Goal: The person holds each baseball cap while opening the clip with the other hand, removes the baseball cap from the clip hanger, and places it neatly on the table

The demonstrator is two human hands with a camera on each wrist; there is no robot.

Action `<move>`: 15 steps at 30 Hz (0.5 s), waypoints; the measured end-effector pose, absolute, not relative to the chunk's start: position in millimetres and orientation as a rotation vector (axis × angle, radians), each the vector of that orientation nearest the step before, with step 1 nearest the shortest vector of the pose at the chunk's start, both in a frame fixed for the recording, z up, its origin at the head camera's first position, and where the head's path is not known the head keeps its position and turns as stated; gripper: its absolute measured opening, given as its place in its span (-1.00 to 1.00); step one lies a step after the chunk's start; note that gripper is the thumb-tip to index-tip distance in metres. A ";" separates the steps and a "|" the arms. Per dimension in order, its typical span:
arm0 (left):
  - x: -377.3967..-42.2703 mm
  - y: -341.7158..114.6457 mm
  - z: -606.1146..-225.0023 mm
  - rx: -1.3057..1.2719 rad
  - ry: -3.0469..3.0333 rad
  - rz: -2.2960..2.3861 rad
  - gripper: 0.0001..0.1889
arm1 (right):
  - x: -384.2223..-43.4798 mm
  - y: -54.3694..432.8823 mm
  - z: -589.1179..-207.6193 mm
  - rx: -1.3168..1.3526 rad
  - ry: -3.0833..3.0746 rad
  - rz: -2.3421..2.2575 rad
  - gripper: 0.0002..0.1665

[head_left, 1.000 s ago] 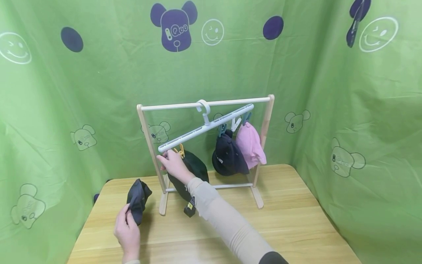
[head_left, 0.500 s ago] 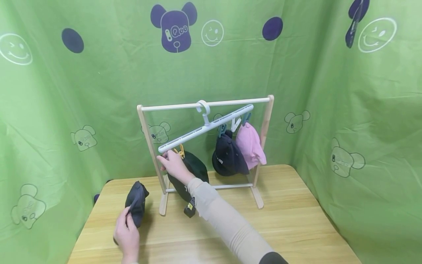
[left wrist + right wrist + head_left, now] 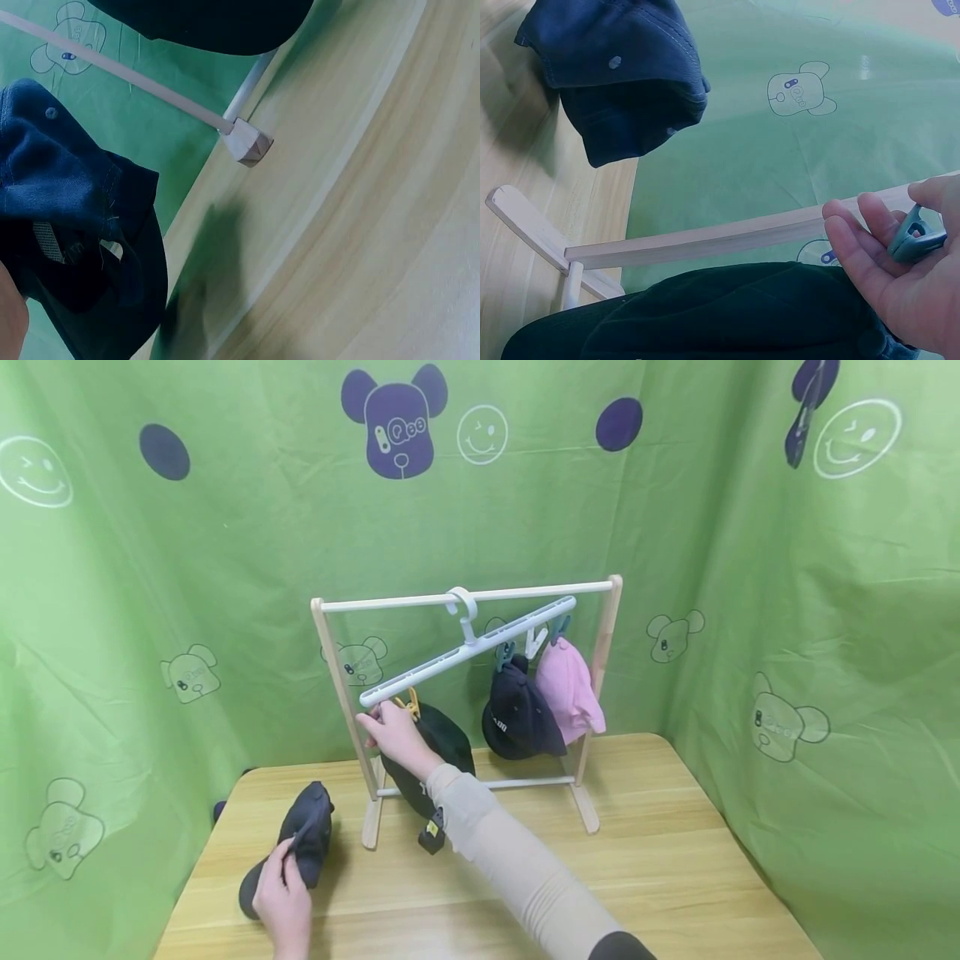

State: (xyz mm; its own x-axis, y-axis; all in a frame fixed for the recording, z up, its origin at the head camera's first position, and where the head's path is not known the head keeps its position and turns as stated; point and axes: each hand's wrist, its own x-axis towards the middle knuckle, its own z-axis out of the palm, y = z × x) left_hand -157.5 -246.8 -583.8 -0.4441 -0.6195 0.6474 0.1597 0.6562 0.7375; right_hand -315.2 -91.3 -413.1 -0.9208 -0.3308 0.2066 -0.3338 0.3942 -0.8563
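Left grip [image 3: 282,902] pinches navy cap [image 3: 306,822]; rack post [image 3: 332,652] between, pink cap [image 3: 566,689] beyond.

- Garment rack [image 3: 338,677]: on the worktop [image 3: 667,860], before the curtain [image 3: 465,535].
- Hanger [image 3: 471,647]: hooked over the top rail [image 3: 540,592], left end lower.
- Below hanger, right half: outer cap [image 3: 567,685] at far right; inner cap [image 3: 519,714] to its left; clip [image 3: 536,643] between their tops.
- Below hanger, left half: left hung cap [image 3: 447,739], partly behind the right hand [image 3: 401,733] and forearm [image 3: 517,860].
- Clothespin [image 3: 915,238]: in the right hand, under the hanger's left end.
- Loose cap [image 3: 309,827]: left of the rack, in the left hand [image 3: 283,897].
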 end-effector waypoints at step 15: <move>-150.0 -252.5 -588.3 0.414 -1.872 -0.912 -0.80 | -315.8 -91.4 -413.9 0.621 -2.611 1.652 -0.70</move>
State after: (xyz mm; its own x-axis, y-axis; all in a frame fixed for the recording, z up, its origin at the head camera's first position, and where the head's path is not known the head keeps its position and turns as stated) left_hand -150.0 -252.5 -588.3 -0.4664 -0.6278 0.6231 0.1036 0.6608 0.7433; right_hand -315.8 -91.4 -413.9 -0.9223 -0.3317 0.1984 -0.3214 0.3730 -0.8704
